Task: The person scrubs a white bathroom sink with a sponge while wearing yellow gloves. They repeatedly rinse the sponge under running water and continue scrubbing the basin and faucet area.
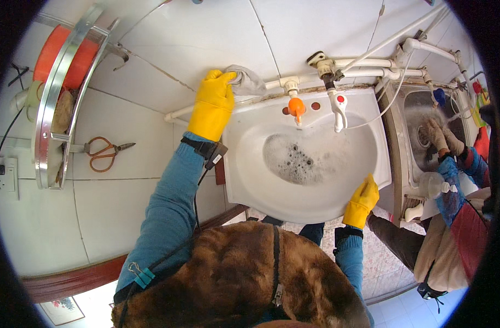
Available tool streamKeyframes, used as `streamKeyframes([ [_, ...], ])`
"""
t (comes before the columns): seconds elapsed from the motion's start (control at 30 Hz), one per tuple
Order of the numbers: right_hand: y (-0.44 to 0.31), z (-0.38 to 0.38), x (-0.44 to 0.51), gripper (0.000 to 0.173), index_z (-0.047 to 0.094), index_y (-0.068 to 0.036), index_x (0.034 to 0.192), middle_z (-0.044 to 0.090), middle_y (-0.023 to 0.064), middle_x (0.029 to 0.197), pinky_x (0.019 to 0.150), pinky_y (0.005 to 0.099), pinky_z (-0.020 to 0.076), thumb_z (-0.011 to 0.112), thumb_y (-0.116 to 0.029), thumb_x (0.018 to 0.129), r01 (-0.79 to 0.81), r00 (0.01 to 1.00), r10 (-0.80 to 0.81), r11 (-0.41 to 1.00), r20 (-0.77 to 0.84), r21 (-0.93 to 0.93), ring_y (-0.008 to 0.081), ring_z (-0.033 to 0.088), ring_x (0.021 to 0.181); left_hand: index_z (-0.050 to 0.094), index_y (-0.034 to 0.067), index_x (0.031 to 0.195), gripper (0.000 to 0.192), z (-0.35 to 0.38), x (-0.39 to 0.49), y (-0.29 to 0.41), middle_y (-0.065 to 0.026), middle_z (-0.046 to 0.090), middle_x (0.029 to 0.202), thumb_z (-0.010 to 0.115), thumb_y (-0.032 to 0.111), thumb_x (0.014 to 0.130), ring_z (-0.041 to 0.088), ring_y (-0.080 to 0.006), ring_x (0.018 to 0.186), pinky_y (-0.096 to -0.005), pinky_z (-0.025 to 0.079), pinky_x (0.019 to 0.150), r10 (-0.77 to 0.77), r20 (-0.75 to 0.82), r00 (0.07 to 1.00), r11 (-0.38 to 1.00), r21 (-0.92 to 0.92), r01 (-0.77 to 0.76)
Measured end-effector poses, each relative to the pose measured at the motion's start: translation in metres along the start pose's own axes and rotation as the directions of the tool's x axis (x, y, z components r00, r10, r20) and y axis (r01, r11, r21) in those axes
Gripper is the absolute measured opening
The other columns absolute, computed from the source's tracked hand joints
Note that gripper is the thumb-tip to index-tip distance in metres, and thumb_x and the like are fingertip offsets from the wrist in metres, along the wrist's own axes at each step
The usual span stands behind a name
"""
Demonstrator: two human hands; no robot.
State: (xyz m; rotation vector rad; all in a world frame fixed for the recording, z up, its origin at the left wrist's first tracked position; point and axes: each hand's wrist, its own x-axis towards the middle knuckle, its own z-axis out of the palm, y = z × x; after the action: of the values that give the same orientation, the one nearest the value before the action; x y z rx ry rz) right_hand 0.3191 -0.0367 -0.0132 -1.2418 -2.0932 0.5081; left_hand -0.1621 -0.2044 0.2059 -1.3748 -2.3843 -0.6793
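Note:
My left hand (pixel 214 104), in a yellow rubber glove, grips a crumpled grey cloth (pixel 246 80). The cloth is against the tiled wall, above the left back corner of a white washbasin (pixel 245 180). On the basin's right front rim rests my right hand (pixel 361 201), gloved in yellow too; I see no object in it, and its fingers look curled. Soapy water (pixel 295 158) with foam and dark spots covers the bottom of the bowl. Over the back rim stand a tap with an orange handle (pixel 296 106) and a white lever tap (pixel 339 108).
White pipes (pixel 364 63) run along the wall. At right, a co-worker's gloved hands (pixel 438 133) work in a metal sink (pixel 411 98) beside a clear bottle (pixel 432 184). Scissors (pixel 104 153) hang at left below a metal-edged wall shelf (pixel 55 110) holding a red container (pixel 71 57).

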Motion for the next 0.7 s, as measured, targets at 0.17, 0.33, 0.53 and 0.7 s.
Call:
streamKeyframes([
  [0.17,-0.017,-0.01,0.001,0.027,0.071,0.003,0.13,0.075,0.026,0.111,0.094,0.0466,0.0571,0.063,-0.006,0.106,-0.011,0.999,0.011,1.0,0.03,-0.002,0.0441,0.071,0.102,0.069,0.005,0.128,0.023,-0.019,-0.068,0.035,-0.0186,0.069,0.124,0.065,0.011,0.106,0.068,-0.0394,0.114,-0.0422,0.055,0.102,0.015,-0.021,1.0,0.993,-0.115,-0.017],
  [0.33,-0.081,0.002,-0.01,0.029,0.07,0.0,0.134,0.076,0.0207,0.119,0.1,0.0417,0.055,0.063,-0.012,0.109,-0.222,0.962,0.16,0.931,0.22,0.291,0.0324,0.072,0.111,0.064,0.006,0.135,0.029,0.007,-0.137,0.04,-0.0153,0.068,0.13,0.067,0.017,0.108,0.067,-0.0302,0.121,-0.0382,0.053,0.106,-0.483,0.239,0.843,0.756,-0.371,0.539],
  [0.53,-0.213,0.065,-0.028,0.041,0.059,-0.011,0.155,0.076,0.009,0.123,0.094,0.0304,0.0577,0.058,-0.023,0.115,-0.763,0.583,0.044,0.373,0.811,0.528,0.02,0.072,0.115,0.059,0.005,0.146,0.039,0.034,-0.172,0.075,-0.0186,0.065,0.136,0.065,0.01,0.108,0.066,-0.0323,0.126,-0.0381,0.052,0.11,-0.301,0.311,0.901,0.731,-0.532,0.428],
  [0.7,-0.247,0.134,-0.016,0.048,0.057,-0.01,0.156,0.073,0.0056,0.128,0.088,0.0278,0.0614,0.068,-0.022,0.111,-0.896,0.445,-0.045,-0.017,0.894,0.445,0.0159,0.072,0.114,0.058,0.006,0.148,0.046,0.021,-0.183,0.073,-0.0225,0.066,0.133,0.064,0.002,0.103,0.064,-0.0412,0.123,-0.0459,0.052,0.109,-0.167,0.345,0.924,0.807,-0.49,0.329],
])
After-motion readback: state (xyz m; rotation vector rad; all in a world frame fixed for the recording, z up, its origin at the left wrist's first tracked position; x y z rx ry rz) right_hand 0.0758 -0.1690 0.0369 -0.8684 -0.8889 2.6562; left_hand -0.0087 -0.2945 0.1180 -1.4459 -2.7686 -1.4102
